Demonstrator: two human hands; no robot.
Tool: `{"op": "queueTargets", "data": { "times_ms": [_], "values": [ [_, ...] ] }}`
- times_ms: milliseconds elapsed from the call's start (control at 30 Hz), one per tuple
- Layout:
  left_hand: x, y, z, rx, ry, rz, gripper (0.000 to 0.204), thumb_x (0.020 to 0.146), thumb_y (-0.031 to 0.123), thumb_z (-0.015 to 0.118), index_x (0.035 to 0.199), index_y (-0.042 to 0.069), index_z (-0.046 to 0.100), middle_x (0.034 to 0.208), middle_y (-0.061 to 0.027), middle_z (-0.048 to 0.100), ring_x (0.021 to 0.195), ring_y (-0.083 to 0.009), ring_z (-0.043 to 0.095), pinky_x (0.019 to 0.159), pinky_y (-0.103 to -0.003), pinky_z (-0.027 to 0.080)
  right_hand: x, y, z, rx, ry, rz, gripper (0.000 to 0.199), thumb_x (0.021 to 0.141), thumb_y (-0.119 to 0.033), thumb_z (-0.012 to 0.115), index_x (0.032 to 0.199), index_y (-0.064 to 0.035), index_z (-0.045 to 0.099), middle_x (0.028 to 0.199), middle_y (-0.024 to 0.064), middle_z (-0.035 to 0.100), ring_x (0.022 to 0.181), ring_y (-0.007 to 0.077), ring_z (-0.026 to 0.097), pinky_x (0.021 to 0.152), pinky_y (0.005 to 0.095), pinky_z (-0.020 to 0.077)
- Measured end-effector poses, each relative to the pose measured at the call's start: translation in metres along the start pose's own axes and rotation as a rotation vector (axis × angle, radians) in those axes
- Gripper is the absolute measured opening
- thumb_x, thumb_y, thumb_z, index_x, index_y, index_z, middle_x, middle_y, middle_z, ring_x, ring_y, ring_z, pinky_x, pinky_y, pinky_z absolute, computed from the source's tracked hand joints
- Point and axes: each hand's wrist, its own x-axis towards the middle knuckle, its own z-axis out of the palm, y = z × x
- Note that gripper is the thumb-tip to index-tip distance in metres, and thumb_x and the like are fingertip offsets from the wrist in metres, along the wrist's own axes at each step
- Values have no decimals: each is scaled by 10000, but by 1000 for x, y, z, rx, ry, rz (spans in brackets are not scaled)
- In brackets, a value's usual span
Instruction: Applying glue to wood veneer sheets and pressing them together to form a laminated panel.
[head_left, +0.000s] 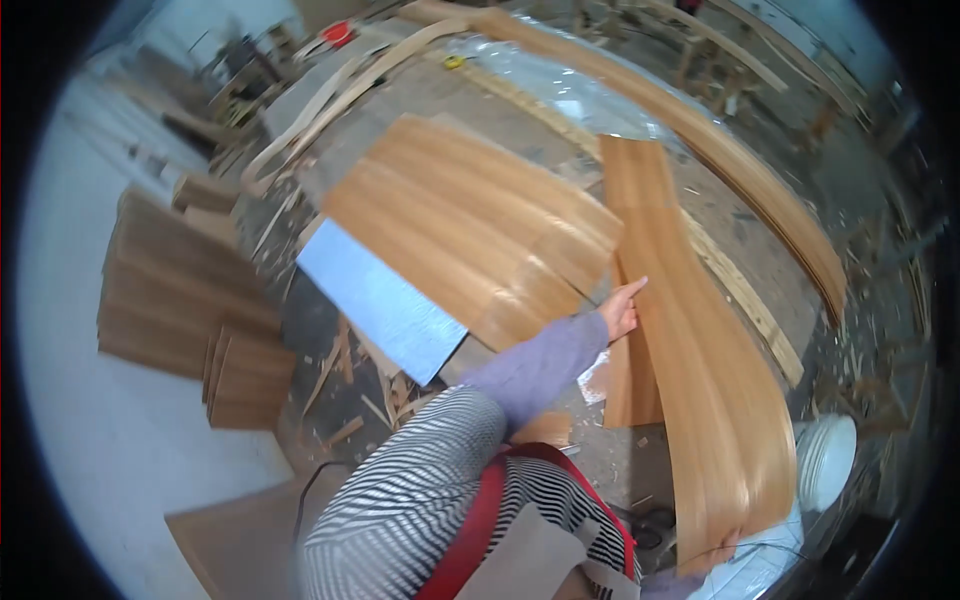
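A long, thin sheet of wood veneer (715, 380) runs down the right side of the table, its surface bowed and wavy. At its left edge, about midway along, my left hand (622, 308) is closed on it with the thumb side up. My right hand (725, 550) grips the near end by the lower corner, its fingers partly hidden by the sheet. Beneath lies a narrower veneer strip (632, 395). To the left of my left hand rest wide veneer sheets (450, 210), with a light-blue rectangular sheet (380, 300) along their near left edge.
A long wooden strip (745, 295) lies beyond the veneer, and a curved bundle of long veneer (740, 170) bends along the far edge over clear plastic. Right of the table stands a white bucket (828, 460). Brown panels (170, 290) lean on the left wall; scraps litter the floor.
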Motion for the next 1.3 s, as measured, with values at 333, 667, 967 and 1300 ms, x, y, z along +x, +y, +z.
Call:
{"op": "queueTargets", "data": {
  "times_ms": [333,667,967,1300],
  "values": [
    [-32,59,24,875,144,387,226,903,174,664,1083,46,616,919,-28,675,744,-103,644,582,-245,517,5,-55,126,49,-176,104,389,1003,-228,501,1286,37,509,1191,147,619,1047,226,617,876,362,516],
    [-330,314,-42,757,262,879,198,858,174,727,986,56,632,833,-17,659,633,-60,581,491,-212,447,-55,-70,303,109,-226,228,402,1000,-205,506,1321,36,482,1226,145,607,1081,228,605,915,362,499],
    [-540,389,-322,796,1006,924,218,900,99,648,1102,22,627,885,-27,685,612,-60,569,450,-201,387,-131,-9,502,-29,-518,360,519,900,-76,662,1375,-10,463,1306,100,577,1157,203,567,1000,342,439],
    [-562,361,-392,731,1006,936,147,906,75,638,1038,13,624,813,-9,657,568,-57,545,441,-201,399,-172,8,511,-118,-556,429,442,908,-84,663,1320,-12,521,1238,68,615,1093,166,586,964,317,449]
  ]
}}
